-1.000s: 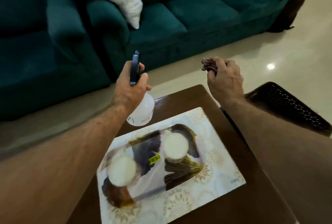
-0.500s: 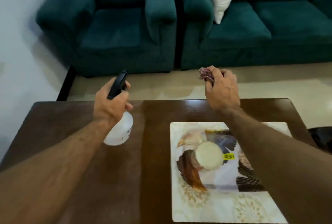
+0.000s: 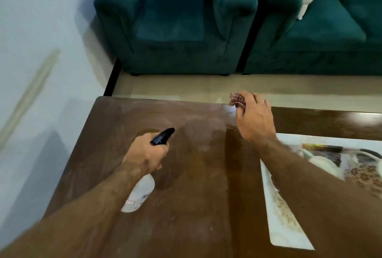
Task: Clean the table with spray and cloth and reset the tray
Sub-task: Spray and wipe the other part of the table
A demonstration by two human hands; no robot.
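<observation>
The left hand [image 3: 147, 153] was wrapped round the neck of a small translucent white plastic spray bottle with a black trigger head [image 3: 142, 190], holding it tilted above the dark brown glossy wooden counter [image 3: 196, 206], over its left half, nozzle aimed toward the far edge. The bottle looked light and rigid, its smooth body likely slippery if wet, so the neck under the trigger seemed the sound place to hold it, with a finger free to squeeze. How full it was could not be made out.

The right hand [image 3: 255, 118] was curled round a bunched red-and-white checked cloth [image 3: 237, 100], near the counter's far edge; whether the cloth actually touched the wood I could not tell. It looked soft and limp, something to ball up in the palm and press flat for wiping.

The left half of the counter appeared dull and hazy, so I judged the wiping had hardly begun there.

A rectangular white tray with a printed bird pattern [image 3: 289, 224] lay flat toward the right edge, partly hidden beneath the right forearm. It seemed thin, stiff and light, best lifted by its two long rims; what stood on it was too blurred to name.
</observation>
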